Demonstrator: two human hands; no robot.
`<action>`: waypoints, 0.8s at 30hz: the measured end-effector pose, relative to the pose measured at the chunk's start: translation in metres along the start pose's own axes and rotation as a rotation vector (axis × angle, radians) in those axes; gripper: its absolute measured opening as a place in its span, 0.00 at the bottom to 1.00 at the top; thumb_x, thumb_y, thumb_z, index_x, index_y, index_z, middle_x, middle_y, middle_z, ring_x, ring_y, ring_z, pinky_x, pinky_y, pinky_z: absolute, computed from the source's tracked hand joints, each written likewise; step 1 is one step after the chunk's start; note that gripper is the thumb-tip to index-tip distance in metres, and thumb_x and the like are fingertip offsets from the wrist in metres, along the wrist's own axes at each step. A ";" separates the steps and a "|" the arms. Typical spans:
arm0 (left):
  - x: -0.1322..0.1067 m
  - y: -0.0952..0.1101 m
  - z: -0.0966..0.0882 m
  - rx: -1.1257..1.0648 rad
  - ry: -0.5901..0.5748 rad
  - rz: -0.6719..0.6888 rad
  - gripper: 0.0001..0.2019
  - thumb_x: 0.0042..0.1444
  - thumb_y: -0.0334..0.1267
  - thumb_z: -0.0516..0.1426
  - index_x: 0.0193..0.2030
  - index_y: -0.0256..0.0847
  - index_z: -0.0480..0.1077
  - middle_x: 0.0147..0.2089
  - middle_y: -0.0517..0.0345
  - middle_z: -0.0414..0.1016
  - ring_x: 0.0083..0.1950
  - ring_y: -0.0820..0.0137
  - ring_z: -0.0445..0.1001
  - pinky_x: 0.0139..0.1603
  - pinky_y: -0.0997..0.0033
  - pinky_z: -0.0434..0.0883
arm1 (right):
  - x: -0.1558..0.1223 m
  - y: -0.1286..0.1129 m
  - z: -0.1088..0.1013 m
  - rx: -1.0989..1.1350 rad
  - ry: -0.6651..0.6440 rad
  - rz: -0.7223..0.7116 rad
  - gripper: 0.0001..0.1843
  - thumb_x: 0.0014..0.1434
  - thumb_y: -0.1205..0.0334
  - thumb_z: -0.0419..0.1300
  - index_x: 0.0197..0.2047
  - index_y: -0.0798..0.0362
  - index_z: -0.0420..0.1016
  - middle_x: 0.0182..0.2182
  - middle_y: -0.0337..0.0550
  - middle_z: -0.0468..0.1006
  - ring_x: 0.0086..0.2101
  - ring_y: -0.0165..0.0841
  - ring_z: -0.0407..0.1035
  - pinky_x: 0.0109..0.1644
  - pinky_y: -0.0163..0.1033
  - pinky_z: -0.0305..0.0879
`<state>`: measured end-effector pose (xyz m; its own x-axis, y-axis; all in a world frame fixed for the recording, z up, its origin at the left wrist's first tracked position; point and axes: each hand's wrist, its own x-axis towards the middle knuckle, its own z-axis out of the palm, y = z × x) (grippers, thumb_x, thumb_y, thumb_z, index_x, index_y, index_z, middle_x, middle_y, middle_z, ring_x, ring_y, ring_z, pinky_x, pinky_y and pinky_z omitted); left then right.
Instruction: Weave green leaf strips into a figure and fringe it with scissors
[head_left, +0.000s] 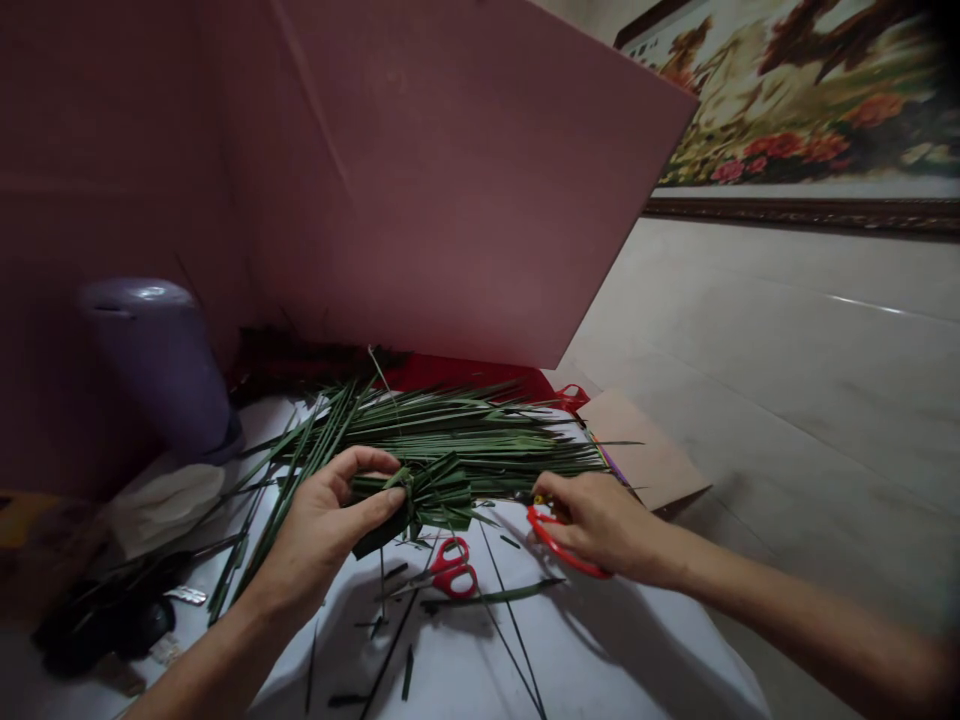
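Pinched between the thumb and fingers of my left hand [341, 510] is a bundle of folded green leaf strips [442, 490], fanned out toward the right. My right hand [600, 525] is closed around red-handled shears [562, 548] with a yellow part near the pivot. Their blades point left toward the fanned end and are mostly hard to make out. A second tool, small red-handled scissors [450, 570], lies on the white table surface [600, 660] below the bundle. Cut leaf bits and thin dark strips [517, 640] are scattered around it.
Long green leaves [480, 430] are heaped behind my hands. On the left stand a purple container [165, 360] and, nearer, a black tool [105, 620] and crumpled white material [169, 505]. A pink panel [450, 180] rises behind; cardboard [637, 450] lies at right.
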<state>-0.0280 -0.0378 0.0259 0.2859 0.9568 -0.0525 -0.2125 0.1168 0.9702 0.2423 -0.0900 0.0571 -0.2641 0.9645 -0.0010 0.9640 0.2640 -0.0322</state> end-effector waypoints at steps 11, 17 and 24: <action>0.003 -0.008 -0.004 0.031 -0.028 0.017 0.07 0.50 0.41 0.59 0.33 0.41 0.70 0.28 0.63 0.71 0.29 0.76 0.68 0.30 0.75 0.65 | 0.000 -0.018 0.035 -0.067 -0.084 -0.129 0.08 0.53 0.62 0.58 0.39 0.51 0.71 0.34 0.44 0.74 0.32 0.34 0.68 0.30 0.35 0.52; 0.000 -0.004 0.001 0.000 -0.029 0.006 0.07 0.52 0.42 0.58 0.34 0.43 0.67 0.26 0.66 0.70 0.25 0.79 0.65 0.25 0.80 0.62 | 0.019 -0.021 -0.004 0.120 0.189 -0.022 0.08 0.59 0.61 0.54 0.37 0.52 0.73 0.32 0.42 0.75 0.33 0.32 0.68 0.35 0.35 0.56; -0.005 0.003 0.006 0.036 -0.079 0.038 0.07 0.53 0.43 0.56 0.34 0.42 0.65 0.28 0.63 0.73 0.28 0.74 0.69 0.28 0.76 0.66 | 0.031 -0.069 -0.030 0.564 0.333 -0.109 0.10 0.59 0.64 0.52 0.28 0.55 0.70 0.23 0.36 0.70 0.25 0.25 0.61 0.30 0.32 0.55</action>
<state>-0.0244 -0.0433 0.0300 0.3509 0.9364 0.0021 -0.1911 0.0695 0.9791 0.1681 -0.0783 0.0891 -0.2486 0.9079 0.3375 0.7446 0.4020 -0.5329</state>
